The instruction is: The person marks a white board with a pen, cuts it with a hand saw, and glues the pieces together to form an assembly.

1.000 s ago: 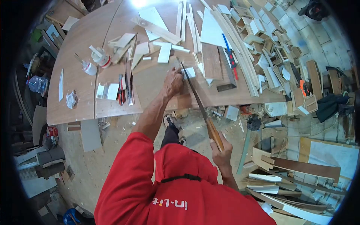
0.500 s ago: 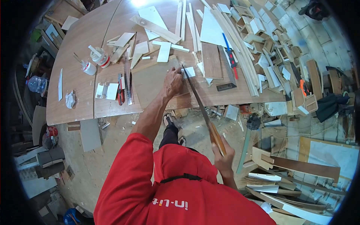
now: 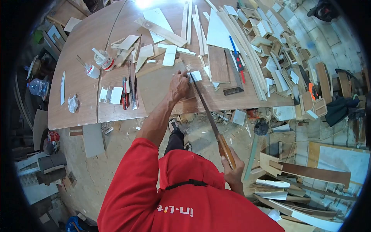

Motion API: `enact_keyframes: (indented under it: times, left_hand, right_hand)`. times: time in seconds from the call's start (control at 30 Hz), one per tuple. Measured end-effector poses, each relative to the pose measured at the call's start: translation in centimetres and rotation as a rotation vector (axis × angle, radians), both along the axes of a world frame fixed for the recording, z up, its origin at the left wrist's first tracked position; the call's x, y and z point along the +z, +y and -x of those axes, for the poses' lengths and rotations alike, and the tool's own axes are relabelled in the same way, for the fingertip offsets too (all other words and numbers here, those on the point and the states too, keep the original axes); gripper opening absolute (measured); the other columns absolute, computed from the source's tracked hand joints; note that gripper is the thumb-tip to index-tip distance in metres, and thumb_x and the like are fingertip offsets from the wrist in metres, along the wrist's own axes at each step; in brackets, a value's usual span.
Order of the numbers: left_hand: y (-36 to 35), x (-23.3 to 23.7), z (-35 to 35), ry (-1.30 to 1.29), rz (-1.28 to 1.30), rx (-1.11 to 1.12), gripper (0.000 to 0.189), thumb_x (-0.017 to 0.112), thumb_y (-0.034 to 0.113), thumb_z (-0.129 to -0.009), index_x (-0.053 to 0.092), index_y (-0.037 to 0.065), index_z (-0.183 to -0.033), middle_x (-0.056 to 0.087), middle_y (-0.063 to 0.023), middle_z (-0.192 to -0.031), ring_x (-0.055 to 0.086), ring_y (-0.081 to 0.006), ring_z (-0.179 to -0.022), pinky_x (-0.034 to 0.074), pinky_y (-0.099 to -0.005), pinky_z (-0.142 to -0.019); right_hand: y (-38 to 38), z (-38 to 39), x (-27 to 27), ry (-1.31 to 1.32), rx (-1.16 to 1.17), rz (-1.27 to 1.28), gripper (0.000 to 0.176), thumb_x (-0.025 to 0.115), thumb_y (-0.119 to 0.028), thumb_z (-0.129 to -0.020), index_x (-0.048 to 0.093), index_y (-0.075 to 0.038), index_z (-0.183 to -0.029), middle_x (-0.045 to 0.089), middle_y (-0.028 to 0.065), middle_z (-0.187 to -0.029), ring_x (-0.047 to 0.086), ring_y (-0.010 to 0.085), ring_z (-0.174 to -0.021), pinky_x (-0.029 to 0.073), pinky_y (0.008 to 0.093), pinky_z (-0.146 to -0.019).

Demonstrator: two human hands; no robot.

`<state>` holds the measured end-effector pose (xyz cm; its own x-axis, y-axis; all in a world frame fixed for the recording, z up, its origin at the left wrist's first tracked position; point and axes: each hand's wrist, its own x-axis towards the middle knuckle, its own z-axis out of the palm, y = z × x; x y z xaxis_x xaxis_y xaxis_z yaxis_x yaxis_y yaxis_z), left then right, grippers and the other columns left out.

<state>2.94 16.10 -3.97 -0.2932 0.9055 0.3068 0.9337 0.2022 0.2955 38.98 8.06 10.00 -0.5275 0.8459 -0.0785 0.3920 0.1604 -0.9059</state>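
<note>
The wooden handle of a handsaw [image 3: 206, 110] is wrapped by the fingers of my right hand [image 3: 234, 170], in front of the table edge. Its blade slants up and left, the tip end lying at a small white piece [image 3: 196, 75] on the table. Just left of the blade, my left hand [image 3: 179, 86] presses down with bent fingers at the near side of a brown board [image 3: 154, 87]. What lies under those fingers is hidden. Some sawdust shows beyond the fingertips.
On the wooden table [image 3: 79, 46] stand a glue bottle [image 3: 103, 60] and a small white pot [image 3: 92, 71]. A metal square [image 3: 233, 91], a red and blue tool [image 3: 238, 60] and long strips [image 3: 247, 58] lie to the right. Stacked wooden boxes [image 3: 276, 50] are beyond.
My right hand has moved a little down and to the right, drawing the saw back towards the body. My left hand stays at nearly the same spot.
</note>
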Motion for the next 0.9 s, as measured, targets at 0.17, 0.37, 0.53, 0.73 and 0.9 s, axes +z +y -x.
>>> enact_keyframes:
  times: [0.17,0.37,0.53,0.73,0.9]
  left_hand:
    - [0.0,-2.0,0.3,-0.019,-0.006,-0.040,0.030,0.064,0.009,-0.067,0.069,0.000,-0.095,0.060,-0.0133,-0.096,0.056,-0.0343,-0.096,0.048,-0.0421,-0.088]
    - [0.2,-1.5,0.4,0.010,0.004,-0.017,0.031,0.065,0.010,-0.067,0.068,-0.001,-0.095,0.061,-0.0134,-0.097,0.056,-0.0336,-0.097,0.048,-0.0409,-0.088]
    - [-0.2,-0.5,-0.4,-0.062,0.044,0.014,0.031,0.064,0.010,-0.067,0.068,0.000,-0.096,0.060,-0.0125,-0.101,0.055,-0.0333,-0.098,0.048,-0.0403,-0.088]
    - [0.1,-1.5,-0.1,0.024,0.019,-0.007,0.031,0.064,0.011,-0.068,0.068,-0.001,-0.096,0.060,-0.0131,-0.102,0.055,-0.0337,-0.099,0.048,-0.0406,-0.087]
    - [0.2,-0.5,0.2,-0.053,0.005,-0.006,0.026,0.062,0.009,-0.070,0.068,-0.001,-0.093,0.060,-0.0146,-0.097,0.055,-0.0358,-0.096,0.047,-0.0437,-0.087]
  right_hand:
    - [1.9,2.2,-1.0,-0.069,-0.011,0.056,0.038,0.060,-0.010,-0.086,0.057,0.007,-0.120,0.066,0.0177,-0.092,0.063,0.0212,-0.080,0.049,0.0311,-0.073]
    - [0.5,0.5,-0.1,-0.057,-0.017,0.027,0.034,0.059,-0.009,-0.086,0.058,0.005,-0.117,0.064,0.0167,-0.088,0.061,0.0197,-0.076,0.048,0.0314,-0.071]
    - [0.8,1.5,-1.7,0.008,-0.009,-0.031,0.037,0.059,-0.007,-0.086,0.057,0.007,-0.119,0.065,0.0182,-0.092,0.060,0.0195,-0.077,0.049,0.0302,-0.072]
    - [1.8,1.9,-1.4,-0.087,-0.009,0.096,0.038,0.058,-0.009,-0.086,0.057,0.006,-0.122,0.066,0.0200,-0.098,0.062,0.0211,-0.085,0.048,0.0308,-0.078]
    - [-0.3,-0.4,-1.4,0.026,-0.030,0.095,0.042,0.060,-0.009,-0.086,0.054,0.013,-0.120,0.065,0.0253,-0.105,0.063,0.0258,-0.102,0.047,0.0301,-0.089]
